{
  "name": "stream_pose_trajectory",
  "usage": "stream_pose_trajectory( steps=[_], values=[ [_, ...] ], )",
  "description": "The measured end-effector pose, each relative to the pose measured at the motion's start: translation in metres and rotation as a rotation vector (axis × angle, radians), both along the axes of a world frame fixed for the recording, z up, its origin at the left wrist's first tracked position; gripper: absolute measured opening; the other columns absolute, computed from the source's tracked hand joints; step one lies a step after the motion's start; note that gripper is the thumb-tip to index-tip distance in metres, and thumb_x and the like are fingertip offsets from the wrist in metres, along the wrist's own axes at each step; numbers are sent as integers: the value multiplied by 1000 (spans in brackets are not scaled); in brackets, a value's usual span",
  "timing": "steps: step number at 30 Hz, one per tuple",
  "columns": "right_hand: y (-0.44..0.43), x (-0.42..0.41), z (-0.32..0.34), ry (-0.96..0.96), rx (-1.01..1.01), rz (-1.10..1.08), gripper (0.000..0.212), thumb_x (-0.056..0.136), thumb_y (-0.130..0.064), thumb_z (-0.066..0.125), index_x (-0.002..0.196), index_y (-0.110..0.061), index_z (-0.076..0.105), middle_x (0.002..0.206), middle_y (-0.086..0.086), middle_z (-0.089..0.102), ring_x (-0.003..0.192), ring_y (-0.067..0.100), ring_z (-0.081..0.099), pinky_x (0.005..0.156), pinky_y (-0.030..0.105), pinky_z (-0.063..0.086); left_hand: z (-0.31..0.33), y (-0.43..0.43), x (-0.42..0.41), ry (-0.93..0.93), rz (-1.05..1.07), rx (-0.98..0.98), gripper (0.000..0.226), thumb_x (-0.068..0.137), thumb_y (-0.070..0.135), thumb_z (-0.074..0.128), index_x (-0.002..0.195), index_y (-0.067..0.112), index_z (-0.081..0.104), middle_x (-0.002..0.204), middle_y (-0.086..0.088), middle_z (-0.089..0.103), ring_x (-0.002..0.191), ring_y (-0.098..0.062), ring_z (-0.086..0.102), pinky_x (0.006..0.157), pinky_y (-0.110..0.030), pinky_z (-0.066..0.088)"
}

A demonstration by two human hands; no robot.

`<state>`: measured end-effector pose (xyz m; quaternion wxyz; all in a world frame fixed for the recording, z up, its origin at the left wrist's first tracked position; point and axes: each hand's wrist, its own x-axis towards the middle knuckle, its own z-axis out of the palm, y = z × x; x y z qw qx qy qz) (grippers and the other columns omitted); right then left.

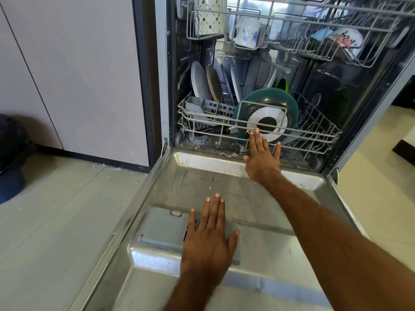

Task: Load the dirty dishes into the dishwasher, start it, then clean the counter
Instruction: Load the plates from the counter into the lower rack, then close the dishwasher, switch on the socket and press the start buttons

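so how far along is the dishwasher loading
Done: plates and a teal pan sit in the lower rack, mugs in the upper rack. In hand: right hand touches the lower rack's front; left hand lies flat over the detergent dispenser. Left: door is open, nothing started; counter unseen.

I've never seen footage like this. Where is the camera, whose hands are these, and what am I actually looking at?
There is no machine doing the work here. A person wears one wide camera on the head, so you look down along their arms. In front is an open dishwasher, with its door folded down flat. The left hand lies flat, fingers straight, on the grey soap compartment in the door. The right hand reaches forward, and its straight fingertips touch the front wire of the lower rack. Neither hand holds anything. The lower rack carries upright plates and a teal pan standing on its edge. The upper rack holds flowered mugs.
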<state>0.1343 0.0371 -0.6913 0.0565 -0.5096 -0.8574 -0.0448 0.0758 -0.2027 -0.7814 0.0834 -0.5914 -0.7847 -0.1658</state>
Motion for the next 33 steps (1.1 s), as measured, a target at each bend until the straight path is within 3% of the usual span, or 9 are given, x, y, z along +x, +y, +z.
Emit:
stream_pose_trajectory(
  steps=[3, 7, 10, 12, 17, 19, 22, 29, 33],
  values=[
    [-7, -2, 5, 3, -18, 2, 76, 106, -40, 31, 154, -15, -23, 159, 1, -33, 151, 22, -19, 119, 59, -11, -1, 1, -1, -18, -18, -9, 74, 102, 59, 13, 150, 9, 37, 158, -7, 33, 144, -25, 34, 117, -48, 28],
    [-41, -1, 13, 49, -64, 54, 75, 106, -44, 27, 155, -12, -20, 162, 3, -27, 150, 21, -21, 119, 53, -17, 3, 0, -3, -47, -13, -69, 77, 100, 59, 4, 154, 9, 28, 163, -7, 21, 149, -25, 23, 119, -51, 23],
    [-93, 15, 11, 70, -88, 137, 73, 106, -44, 24, 155, -13, -21, 161, 2, -28, 149, 19, -23, 119, 49, -17, 12, -1, -4, -60, -55, -186, 85, 87, 64, -14, 156, 15, -12, 161, 0, -23, 150, -20, -17, 120, -46, -6],
    [-133, 36, 6, 69, -121, 183, 73, 106, -44, 24, 155, -14, -21, 161, 0, -29, 149, 17, -23, 120, 48, -15, 17, -2, -2, -59, -47, -227, 80, 90, 64, -10, 154, 16, -21, 158, 1, -32, 148, -18, -24, 119, -44, -13],
    [-215, 100, -7, 35, -194, 199, 72, 103, -54, 12, 155, -17, -20, 162, -4, -27, 148, 11, -24, 120, 43, -17, 30, -20, 12, -102, -18, -254, 84, 92, 66, -4, 154, 10, -18, 162, -6, -24, 150, -21, -20, 120, -42, -12],
    [-240, 124, -12, 65, -247, 167, 75, 96, -58, 4, 155, -18, -19, 162, -4, -25, 147, 8, -24, 119, 40, -17, 37, -33, 25, -101, -55, -239, 76, 103, 54, 16, 155, 9, -16, 163, -7, -22, 151, -22, -18, 122, -41, -10],
    [-275, 152, -20, 96, -326, 123, 68, 106, -50, 18, 156, -18, -16, 164, -4, -22, 150, 11, -19, 119, 37, -15, 50, -54, 53, -193, -138, -210, 77, 105, 39, 36, 155, 9, -14, 163, -6, -20, 151, -21, -17, 123, -38, -8],
    [-300, 167, -1, 100, -504, 193, 61, 109, -30, 30, 159, -14, -1, 167, 0, -4, 153, 14, 0, 122, 31, 1, 63, -88, 87, -550, -271, -189, 65, 106, 22, 40, 158, 14, 3, 165, 3, -2, 152, -12, 1, 118, -21, 4],
    [-309, 170, -2, 151, -582, 211, 60, 109, -29, 33, 160, -16, 5, 167, 0, 6, 153, 17, 12, 122, 29, 8, 68, -88, 88, -837, -228, -176, 59, 103, 8, 45, 157, 15, 23, 162, -4, 24, 150, -20, 21, 119, -26, 17]
  ],
)
